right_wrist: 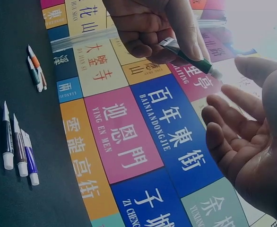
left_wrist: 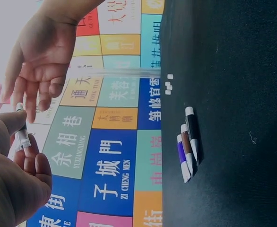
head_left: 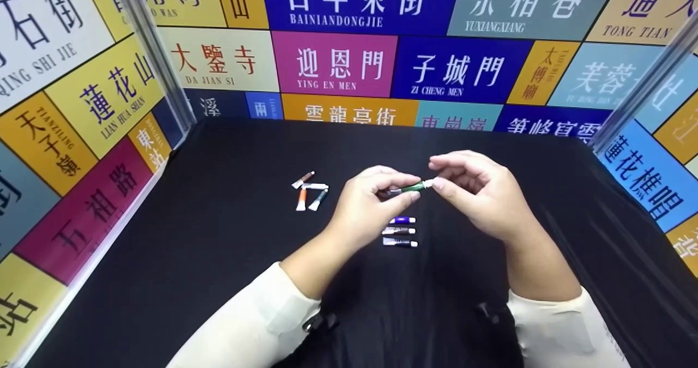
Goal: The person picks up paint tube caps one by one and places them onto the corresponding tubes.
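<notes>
My left hand (head_left: 393,191) pinches a small green paint tube (head_left: 413,187) by its flat crimped end and holds it above the black table. The tube's white cap (head_left: 429,182) points to the right. My right hand (head_left: 439,179) has its thumb and fingertips close around that cap. In the right wrist view the green tube (right_wrist: 191,56) sits in the left hand's fingers, while the right hand (right_wrist: 233,90) shows a relaxed palm with a small gap to the cap. The left wrist view shows the crimped end (left_wrist: 21,138) pinched.
Three capped tubes, purple (head_left: 402,220), brown (head_left: 398,230) and black (head_left: 399,242), lie side by side just below my hands. Several more tubes (head_left: 308,189), one of them orange, lie to the left. A black cloth (head_left: 218,259) covers the table, with sign-printed walls (head_left: 82,112) around it.
</notes>
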Action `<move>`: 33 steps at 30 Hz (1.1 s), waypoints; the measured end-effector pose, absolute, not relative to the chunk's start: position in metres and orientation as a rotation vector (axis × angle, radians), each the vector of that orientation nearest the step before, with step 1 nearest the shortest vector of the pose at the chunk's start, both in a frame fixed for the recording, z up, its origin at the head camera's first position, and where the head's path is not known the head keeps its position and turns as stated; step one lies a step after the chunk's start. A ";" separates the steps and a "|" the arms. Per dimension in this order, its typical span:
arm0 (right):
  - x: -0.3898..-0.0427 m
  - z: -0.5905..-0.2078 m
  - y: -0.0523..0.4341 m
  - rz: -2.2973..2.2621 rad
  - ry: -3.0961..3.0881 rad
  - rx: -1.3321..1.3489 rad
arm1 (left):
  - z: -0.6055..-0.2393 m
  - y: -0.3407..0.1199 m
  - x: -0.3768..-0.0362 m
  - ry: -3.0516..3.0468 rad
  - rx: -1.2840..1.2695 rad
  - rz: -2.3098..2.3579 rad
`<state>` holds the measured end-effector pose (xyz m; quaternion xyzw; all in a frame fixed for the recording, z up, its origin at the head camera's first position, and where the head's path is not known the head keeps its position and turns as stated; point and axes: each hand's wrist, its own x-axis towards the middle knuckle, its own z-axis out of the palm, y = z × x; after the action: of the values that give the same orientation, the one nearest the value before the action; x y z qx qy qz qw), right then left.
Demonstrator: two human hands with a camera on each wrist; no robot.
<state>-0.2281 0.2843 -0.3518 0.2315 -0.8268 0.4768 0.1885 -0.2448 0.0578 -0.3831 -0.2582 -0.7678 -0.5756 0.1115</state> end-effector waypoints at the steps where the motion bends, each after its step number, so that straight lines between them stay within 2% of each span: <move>1: -0.228 -0.352 0.285 1.352 -2.306 0.676 | -0.383 0.058 -0.245 -2.257 -0.753 -1.692; 13: -0.230 -0.354 0.284 1.229 -2.277 0.826 | -0.384 0.057 -0.244 -2.247 -0.757 -1.711; 25: -0.227 -0.354 0.281 1.164 -2.410 0.616 | -0.384 0.058 -0.243 -2.244 -0.776 -1.712; 33: -0.227 -0.353 0.284 1.259 -2.384 0.648 | -0.384 0.059 -0.243 -2.239 -0.784 -1.708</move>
<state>-0.2267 0.2840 -0.3533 0.2296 -0.8452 0.4465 0.1832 -0.2427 0.0592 -0.3835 -0.2665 -0.7615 -0.5808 0.1088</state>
